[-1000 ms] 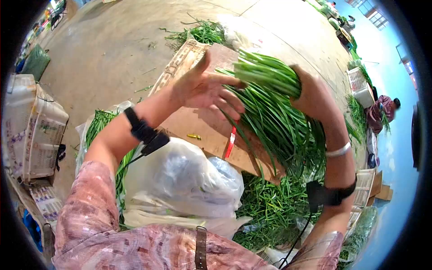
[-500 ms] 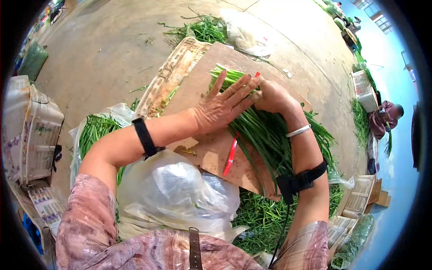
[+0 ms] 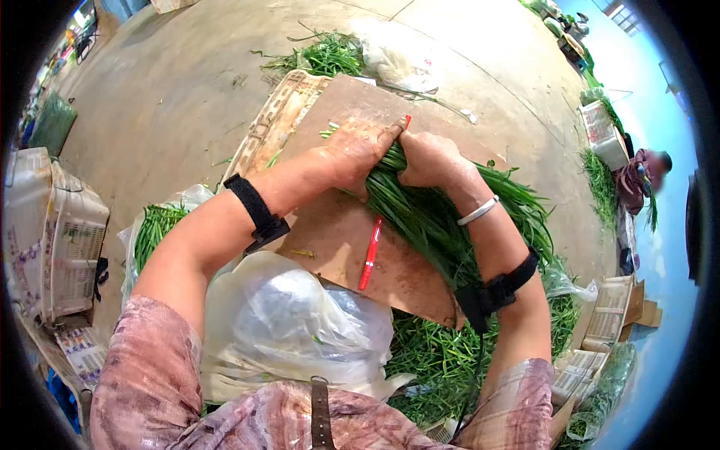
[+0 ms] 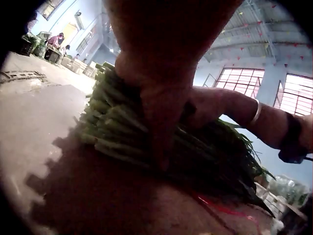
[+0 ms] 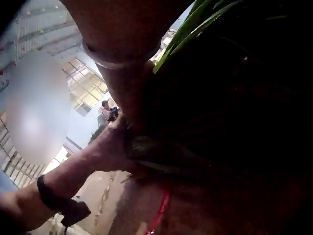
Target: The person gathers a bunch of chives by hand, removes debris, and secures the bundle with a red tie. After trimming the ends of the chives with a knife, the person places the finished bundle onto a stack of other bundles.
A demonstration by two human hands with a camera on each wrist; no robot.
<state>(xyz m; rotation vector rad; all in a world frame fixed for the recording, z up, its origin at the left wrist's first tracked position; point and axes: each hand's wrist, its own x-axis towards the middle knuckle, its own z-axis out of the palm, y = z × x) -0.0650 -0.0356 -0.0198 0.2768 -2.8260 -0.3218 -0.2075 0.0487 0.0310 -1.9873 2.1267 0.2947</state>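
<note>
A thick bunch of garlic chives [image 3: 401,210] lies slantwise on a brown board [image 3: 341,247], its pale cut stems [image 4: 105,117] facing left in the left wrist view. My left hand [image 3: 360,154] grips the bunch near the stem end, thumb down its side. Close beside it, my right hand [image 3: 435,161] curls round the leafy part; its fingers beneath are hidden. A red tie strip [image 3: 370,255] runs out from under the bunch toward me. A red end shows at the far side, where the two hands meet. Most of the right wrist view is dark.
A white plastic bag [image 3: 300,322] bulges between me and the board. Loose greens [image 3: 442,360] lie below the board's right edge, and more chives [image 3: 157,232] sit in a bag at left. Stacked crates [image 3: 64,232] stand far left; a person [image 3: 637,184] sits far right.
The raised chives came down onto the board over the red strip. My left hand went from spread fingers to gripping the bunch, and the right hand moved left beside it.
</note>
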